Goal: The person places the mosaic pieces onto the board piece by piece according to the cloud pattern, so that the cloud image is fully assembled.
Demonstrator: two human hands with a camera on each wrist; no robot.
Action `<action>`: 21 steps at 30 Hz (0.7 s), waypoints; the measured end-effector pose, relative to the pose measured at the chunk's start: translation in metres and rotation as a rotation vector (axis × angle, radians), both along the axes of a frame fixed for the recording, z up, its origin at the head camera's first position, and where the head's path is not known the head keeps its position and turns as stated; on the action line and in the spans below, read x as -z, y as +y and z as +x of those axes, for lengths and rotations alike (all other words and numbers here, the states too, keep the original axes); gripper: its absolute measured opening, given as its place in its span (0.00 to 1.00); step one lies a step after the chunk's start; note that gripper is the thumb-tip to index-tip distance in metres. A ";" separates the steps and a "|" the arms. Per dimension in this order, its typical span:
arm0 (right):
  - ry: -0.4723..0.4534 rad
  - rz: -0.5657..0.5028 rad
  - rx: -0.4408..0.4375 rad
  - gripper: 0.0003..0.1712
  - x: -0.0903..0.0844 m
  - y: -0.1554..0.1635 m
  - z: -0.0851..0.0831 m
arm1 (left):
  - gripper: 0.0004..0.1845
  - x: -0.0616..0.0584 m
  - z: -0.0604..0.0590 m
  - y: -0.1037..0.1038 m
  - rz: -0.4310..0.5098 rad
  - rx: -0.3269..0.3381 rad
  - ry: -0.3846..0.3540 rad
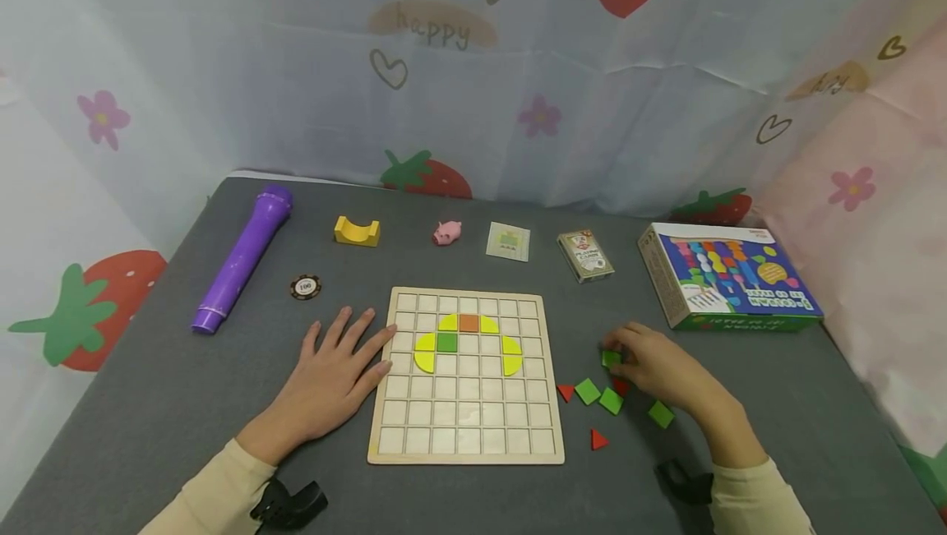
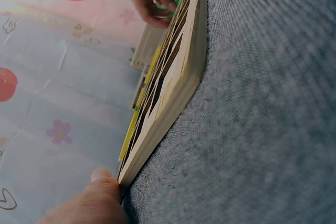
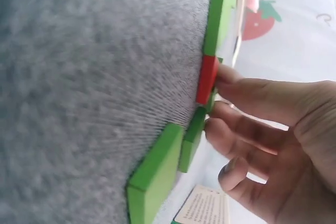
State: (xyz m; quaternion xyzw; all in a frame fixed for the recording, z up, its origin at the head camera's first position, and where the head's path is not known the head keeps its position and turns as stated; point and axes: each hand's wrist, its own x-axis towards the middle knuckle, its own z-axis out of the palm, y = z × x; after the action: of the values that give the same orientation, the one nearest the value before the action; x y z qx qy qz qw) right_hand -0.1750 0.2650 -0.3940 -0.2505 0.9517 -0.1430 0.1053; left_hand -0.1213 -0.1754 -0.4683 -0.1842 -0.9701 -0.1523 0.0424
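Person's got a plain cream/beige long-sleeve top on, with soft creases on both the left sleeve (image 1: 214, 490) and the right sleeve (image 1: 758, 500). There's a chunky black wrist gadget (image 1: 292, 509) by the left cuff, kinda curved, plus another curved black piece (image 1: 691, 487) at the right one. Hands themselves are bare.

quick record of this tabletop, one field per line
left hand: fingers spread, touching left edge of grid board
right hand: fingertips at a loose green square, grip unclear
on board: yellow curved pieces, orange square, another green square
right of board: more green squares, red triangles
behind board: yellow block, pink pig, card, playing-card box
far left: purple microphone
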 end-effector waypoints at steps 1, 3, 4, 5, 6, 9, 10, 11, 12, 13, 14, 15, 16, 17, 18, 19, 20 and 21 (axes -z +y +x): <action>-0.005 0.008 -0.002 0.15 -0.001 0.000 0.000 | 0.29 0.000 0.000 0.000 0.001 0.000 0.002; -0.013 0.022 -0.007 0.17 -0.002 0.001 0.001 | 0.29 0.000 0.000 0.001 0.003 0.000 0.004; -0.015 0.026 -0.008 0.17 -0.002 0.001 0.001 | 0.29 0.000 0.000 0.001 0.004 -0.001 0.005; -0.012 0.028 -0.008 0.17 -0.002 0.001 0.001 | 0.29 -0.001 0.000 0.001 0.008 0.000 0.009; -0.007 0.031 -0.009 0.17 -0.002 0.001 0.001 | 0.28 0.000 0.000 0.001 0.009 -0.001 0.008; 0.015 0.030 -0.011 0.16 -0.001 -0.003 -0.002 | 0.28 0.000 0.000 0.001 0.014 0.001 0.018; 0.024 0.031 -0.014 0.16 0.000 -0.004 -0.003 | 0.28 0.000 0.000 0.001 0.013 0.001 0.021; 0.034 0.033 -0.018 0.16 0.000 -0.007 -0.004 | 0.28 0.000 0.000 0.001 0.013 0.002 0.023; 0.040 0.032 -0.023 0.15 0.001 -0.009 -0.005 | 0.28 0.001 0.000 0.001 0.011 0.001 0.020; 0.046 0.034 -0.026 0.15 0.001 -0.013 -0.006 | 0.28 0.001 0.000 0.001 0.012 0.002 0.023; 0.050 0.035 -0.027 0.15 0.000 -0.017 -0.007 | 0.28 0.001 0.000 0.001 0.013 0.001 0.024; 0.052 0.039 -0.029 0.15 0.000 -0.021 -0.008 | 0.28 0.001 0.000 0.001 0.013 0.001 0.025; 0.052 0.039 -0.031 0.15 -0.001 -0.026 -0.009 | 0.28 0.000 0.000 0.002 0.013 0.000 0.025; 0.054 0.037 -0.039 0.14 -0.002 -0.030 -0.010 | 0.28 0.000 0.000 0.002 0.016 0.000 0.028; 0.052 0.034 -0.044 0.14 -0.003 -0.036 -0.011 | 0.28 0.000 0.000 0.001 0.018 -0.001 0.029; 0.051 0.033 -0.051 0.14 -0.004 -0.041 -0.012 | 0.28 0.000 0.001 0.001 0.019 -0.002 0.030; 0.048 0.027 -0.061 0.15 -0.006 -0.047 -0.012 | 0.28 0.000 0.000 0.001 0.016 -0.003 0.028; 0.045 0.021 -0.074 0.15 -0.007 -0.053 -0.013 | 0.28 0.000 0.000 0.001 0.014 -0.004 0.027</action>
State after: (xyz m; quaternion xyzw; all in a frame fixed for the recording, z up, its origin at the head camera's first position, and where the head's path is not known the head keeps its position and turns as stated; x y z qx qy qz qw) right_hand -0.1881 0.2121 -0.3868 -0.2873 0.9454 -0.1231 0.0918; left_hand -0.1209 -0.1749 -0.4682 -0.1842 -0.9687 -0.1565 0.0570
